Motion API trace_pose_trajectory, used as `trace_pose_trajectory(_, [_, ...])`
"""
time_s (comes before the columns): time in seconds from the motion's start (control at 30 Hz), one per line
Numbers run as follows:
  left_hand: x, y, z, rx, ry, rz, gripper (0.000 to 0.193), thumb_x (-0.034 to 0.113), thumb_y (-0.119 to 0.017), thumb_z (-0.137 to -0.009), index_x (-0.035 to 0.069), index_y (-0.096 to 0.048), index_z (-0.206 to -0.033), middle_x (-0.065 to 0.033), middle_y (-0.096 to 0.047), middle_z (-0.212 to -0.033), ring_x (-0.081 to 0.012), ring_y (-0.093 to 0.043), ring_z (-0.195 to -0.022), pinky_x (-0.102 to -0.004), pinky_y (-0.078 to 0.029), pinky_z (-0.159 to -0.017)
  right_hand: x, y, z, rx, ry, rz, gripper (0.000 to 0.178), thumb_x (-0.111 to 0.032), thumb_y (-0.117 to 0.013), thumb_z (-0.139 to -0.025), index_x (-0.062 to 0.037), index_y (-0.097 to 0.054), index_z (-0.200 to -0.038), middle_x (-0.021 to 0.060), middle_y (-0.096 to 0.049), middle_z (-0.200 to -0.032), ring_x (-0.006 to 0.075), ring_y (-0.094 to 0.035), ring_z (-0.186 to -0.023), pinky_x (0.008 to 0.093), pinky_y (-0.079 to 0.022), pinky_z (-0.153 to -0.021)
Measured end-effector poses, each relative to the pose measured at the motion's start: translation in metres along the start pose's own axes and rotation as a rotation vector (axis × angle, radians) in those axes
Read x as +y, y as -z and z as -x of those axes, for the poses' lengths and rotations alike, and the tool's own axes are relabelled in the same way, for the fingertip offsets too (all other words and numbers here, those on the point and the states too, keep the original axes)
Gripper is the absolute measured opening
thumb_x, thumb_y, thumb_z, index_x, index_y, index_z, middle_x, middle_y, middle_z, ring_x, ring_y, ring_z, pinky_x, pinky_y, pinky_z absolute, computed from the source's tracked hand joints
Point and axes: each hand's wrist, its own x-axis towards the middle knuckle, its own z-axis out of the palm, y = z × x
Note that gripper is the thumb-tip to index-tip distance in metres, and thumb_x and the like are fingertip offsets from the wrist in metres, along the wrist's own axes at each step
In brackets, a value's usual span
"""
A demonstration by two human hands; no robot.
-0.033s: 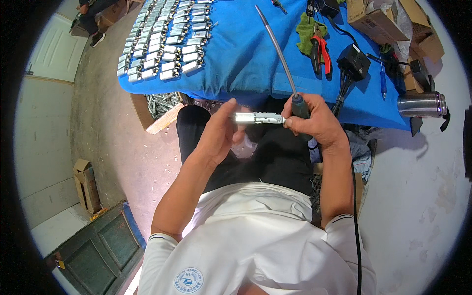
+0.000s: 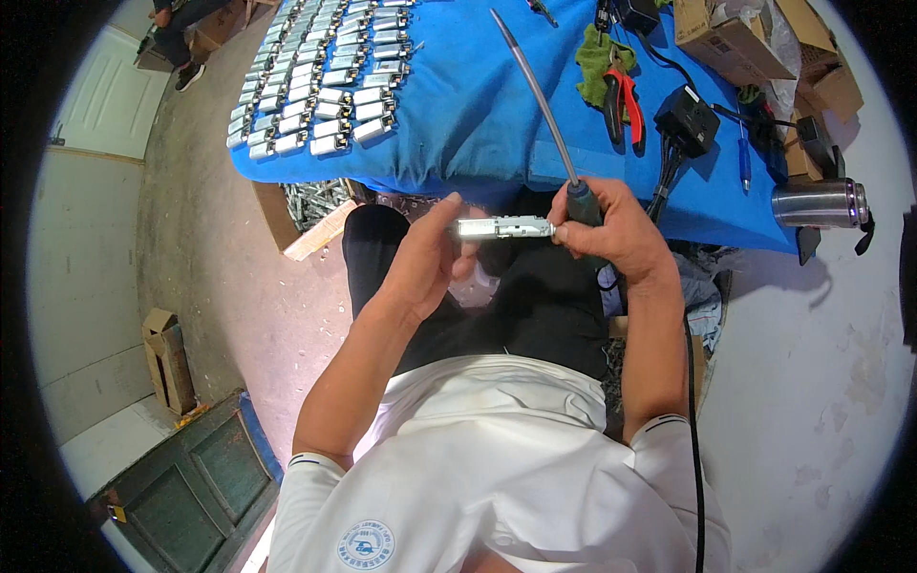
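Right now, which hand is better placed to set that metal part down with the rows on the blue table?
Probably left. The left hand grips the metal part; the rows lie left; the right hand holds the flex-shaft tool.

Slim silver metal part [image 2: 503,227], level, handheld.

A seated person's left hand [image 2: 427,256] is gripping a slim metal part [image 2: 503,227] level, while the right hand [image 2: 611,229] is holding a flexible-shaft tool handpiece [image 2: 580,202] against its end. Rows of similar metal pieces [image 2: 320,72] are lying on the blue table [image 2: 478,105] ahead.
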Motion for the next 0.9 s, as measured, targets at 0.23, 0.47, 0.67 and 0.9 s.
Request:
trace_pose_trajectory(0.23, [0.007,-0.013,0.002,0.006,0.007,-0.165,0.042,0.047,-0.046,-0.097,0.006,-0.057,-0.090,0.0007,-0.046,-0.059,-0.0100,-0.038,-0.046,-0.0234,-0.029,-0.044,-0.022,0.017,-0.020,-0.027,0.111,0.162,0.011,-0.013,-0.068,-0.072,-0.0058,-0.062,-0.077,-0.0029,-0.055,-0.068,0.0069,-0.051,-0.060,0.0229,-0.041,-0.056])
trace_pose_trajectory(0.47, [0.017,-0.019,-0.003,-0.021,0.059,-0.139,0.048,0.051,-0.047,-0.096,0.007,-0.055,-0.079,0.0022,-0.041,-0.056,-0.0092,-0.034,-0.044,-0.0238,-0.025,-0.042,-0.032,0.026,-0.050,0.017,0.131,0.218,0.013,-0.017,-0.069,-0.074,-0.0076,-0.065,-0.082,-0.0018,-0.055,-0.067,0.0087,-0.053,-0.059,0.0240,-0.043,-0.054])
trace_pose_trajectory(0.67, [0.019,-0.026,-0.029,0.105,0.045,0.001,0.048,0.053,-0.047,-0.096,0.010,-0.052,-0.076,0.0046,-0.037,-0.054,-0.0078,-0.028,-0.045,-0.0233,-0.022,-0.044,-0.021,0.015,-0.073,0.365,0.075,0.137,0.024,-0.027,-0.071,-0.082,-0.0057,-0.064,-0.090,-0.0001,-0.058,-0.069,0.0082,-0.054,-0.058,0.0231,-0.045,-0.053])
trace_pose_trajectory(0.9, [0.010,-0.014,-0.043,0.145,0.051,-0.005,0.048,0.052,-0.048,-0.096,0.009,-0.054,-0.076,0.0052,-0.036,-0.054,-0.0081,-0.027,-0.045,-0.0239,-0.022,-0.044,0.003,0.001,0.011,0.353,-0.058,0.157,0.047,-0.024,-0.063,-0.088,-0.0032,-0.045,-0.127,0.0024,-0.055,-0.077,0.0098,-0.053,-0.061,0.0246,-0.045,-0.055])
